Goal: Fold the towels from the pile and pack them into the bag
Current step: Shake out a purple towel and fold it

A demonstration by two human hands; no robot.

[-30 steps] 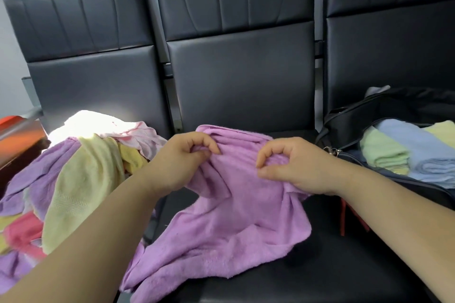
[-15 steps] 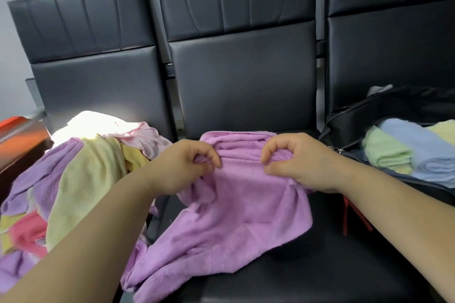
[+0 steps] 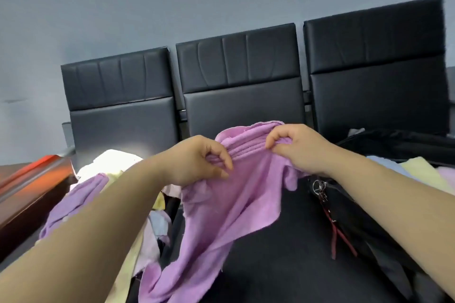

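Listing L to R: 1 reddish-brown surface point(image 3: 27, 194) at far L edge. 3 black seats point(image 3: 123, 125) in a row against grey wall. 1 pile of towels point(image 3: 108, 167) on L seat: white, purple, yellow, pink, pale blue; exact no. unclear. 1 left hand point(image 3: 194, 160), fingers + thumb pinching bunched top edge of 1 purple towel point(image 3: 221, 224). Towel held up over mid seat, lower part hanging, trailing twd pile. 1 right hand point(image 3: 298, 147) pinching same edge, near L hand, not touching. 1 black bag point(image 3: 394, 141) open on R seat; 3 packed towels point(image 3: 418, 171) showing inside: blue, yellow, pink.
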